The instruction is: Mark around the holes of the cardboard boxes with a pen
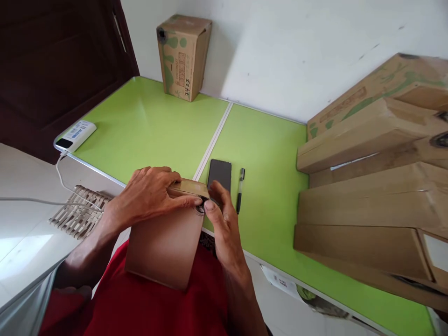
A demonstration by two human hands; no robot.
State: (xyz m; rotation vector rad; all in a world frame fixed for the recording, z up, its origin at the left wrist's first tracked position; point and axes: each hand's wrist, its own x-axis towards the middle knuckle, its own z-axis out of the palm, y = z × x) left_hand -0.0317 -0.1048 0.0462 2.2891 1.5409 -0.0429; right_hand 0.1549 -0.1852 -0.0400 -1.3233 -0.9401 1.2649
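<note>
A brown cardboard box (163,247) rests against the red clothing at my lap, tilted, with its narrow taped end by the table edge. My left hand (147,193) lies over that end, fingers bent across the far edge and thumb pressed near the corner. At the same corner my right hand (226,224) grips with its thumb against a small dark round piece (200,205), which both thumbs partly cover. The right fingers curl behind the corner, partly out of sight. Just beyond lies a dark-screened phone (220,170), with a black pen (240,191) to its right.
On the green table (140,121) a printed carton (182,60) stands against the wall. Several cardboard boxes (364,200) are packed together at the right. A white device (76,135) with a cable sits at the left corner. A woven stool (79,212) stands below.
</note>
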